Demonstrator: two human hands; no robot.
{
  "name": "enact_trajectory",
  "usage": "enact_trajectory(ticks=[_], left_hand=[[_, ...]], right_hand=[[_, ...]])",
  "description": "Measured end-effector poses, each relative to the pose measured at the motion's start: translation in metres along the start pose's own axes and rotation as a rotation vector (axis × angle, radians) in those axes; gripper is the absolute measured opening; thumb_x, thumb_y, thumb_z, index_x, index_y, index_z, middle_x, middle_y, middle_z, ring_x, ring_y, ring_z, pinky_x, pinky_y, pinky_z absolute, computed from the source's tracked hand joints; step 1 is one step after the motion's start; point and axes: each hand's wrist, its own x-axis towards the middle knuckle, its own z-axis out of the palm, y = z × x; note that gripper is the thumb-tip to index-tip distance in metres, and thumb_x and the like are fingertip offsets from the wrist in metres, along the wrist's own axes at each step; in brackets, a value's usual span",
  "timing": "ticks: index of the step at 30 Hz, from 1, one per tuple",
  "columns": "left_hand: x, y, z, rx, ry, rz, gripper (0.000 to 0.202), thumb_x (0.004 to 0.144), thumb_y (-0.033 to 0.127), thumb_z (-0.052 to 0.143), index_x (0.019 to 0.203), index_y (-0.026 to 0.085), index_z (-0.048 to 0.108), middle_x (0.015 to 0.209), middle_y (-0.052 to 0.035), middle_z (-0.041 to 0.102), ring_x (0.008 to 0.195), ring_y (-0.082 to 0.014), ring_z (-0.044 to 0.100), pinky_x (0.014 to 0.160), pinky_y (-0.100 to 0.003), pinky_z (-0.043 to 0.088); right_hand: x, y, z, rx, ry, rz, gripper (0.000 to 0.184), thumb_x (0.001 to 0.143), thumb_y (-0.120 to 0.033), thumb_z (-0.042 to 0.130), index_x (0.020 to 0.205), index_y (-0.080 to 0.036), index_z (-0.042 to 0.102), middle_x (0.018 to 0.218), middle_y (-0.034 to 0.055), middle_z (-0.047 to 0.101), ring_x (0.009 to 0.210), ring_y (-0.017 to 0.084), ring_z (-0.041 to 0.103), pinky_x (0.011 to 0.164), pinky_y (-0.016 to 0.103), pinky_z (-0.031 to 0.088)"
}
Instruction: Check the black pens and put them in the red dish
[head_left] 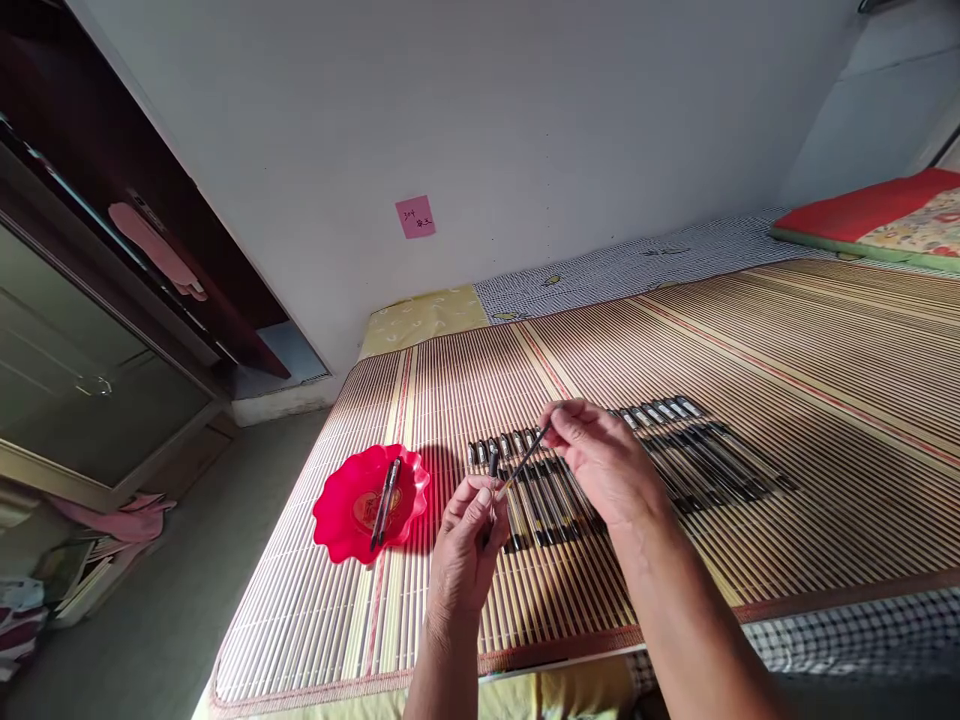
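My left hand (472,525) is closed on a pen barrel, whose black end (493,463) sticks up past the fingers. A thin dark pen refill (529,456) slants between my hands. My right hand (596,460) pinches its upper end, and its pale lower tip meets the fingertips of my left hand. Whether that tip is inside the barrel is hidden. Below and behind my hands lies a row of pen barrels (551,500) with black ends. Above them runs a row of black pen caps (660,410), partly covered by my right hand. More dark pens (712,465) lie to the right.
A red scalloped plate (337,500) with a couple of black pens (385,505) in it stands at the left. Everything rests on a striped bamboo mat (465,380) over a bed. A pink note (415,217) sticks to the wall behind. Folded red bedding (847,210) lies far right.
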Motion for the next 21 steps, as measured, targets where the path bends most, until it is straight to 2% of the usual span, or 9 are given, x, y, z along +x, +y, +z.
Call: enact_trajectory(ticks=[3,6,9,14,21], left_hand=[[0.001,-0.002,-0.002,-0.001,-0.045,0.003,0.033,0.071,0.035,0.097,0.088,0.016,0.074,0.070,0.0031,0.057,0.058,-0.0035,0.046,0.054,-0.012,0.039],[0.001,-0.002,-0.002,0.016,-0.038,-0.011,0.034,0.069,0.035,0.098,0.086,0.017,0.075,0.072,0.0017,0.060,0.062,-0.0045,0.050,0.057,-0.012,0.041],[0.000,-0.002,0.000,0.042,-0.025,-0.016,0.035,0.067,0.035,0.098,0.085,0.017,0.074,0.077,0.0002,0.062,0.065,-0.0056,0.051,0.059,-0.014,0.043],[0.000,-0.002,-0.001,0.066,-0.067,0.014,0.033,0.072,0.036,0.095,0.086,0.016,0.073,0.072,0.0017,0.059,0.057,-0.0037,0.041,0.053,-0.014,0.034],[0.001,-0.001,0.002,0.116,-0.073,0.035,0.034,0.071,0.038,0.095,0.085,0.017,0.072,0.066,0.0036,0.052,0.056,-0.0056,0.036,0.052,-0.017,0.030]], right_hand=[[-0.001,-0.014,-0.004,-0.081,0.161,-0.209,0.027,0.078,-0.044,0.087,0.088,-0.024,0.072,0.093,0.0048,0.073,0.083,0.018,0.066,0.084,0.037,0.057],[-0.003,-0.020,-0.006,-0.171,0.221,-0.305,0.019,0.086,-0.041,0.079,0.092,-0.025,0.070,0.098,0.0059,0.073,0.084,0.018,0.066,0.087,0.039,0.056],[-0.006,-0.020,-0.003,-0.179,0.226,-0.303,0.015,0.087,-0.036,0.077,0.090,-0.024,0.069,0.099,0.0058,0.073,0.084,0.018,0.065,0.088,0.039,0.055],[-0.007,-0.020,-0.001,-0.182,0.200,-0.259,0.014,0.085,-0.034,0.079,0.090,-0.024,0.071,0.100,0.0060,0.073,0.085,0.018,0.066,0.086,0.039,0.056],[-0.007,-0.022,-0.003,-0.277,0.197,-0.318,0.014,0.090,-0.037,0.073,0.095,-0.025,0.068,0.100,0.0070,0.072,0.087,0.020,0.067,0.088,0.042,0.057]])
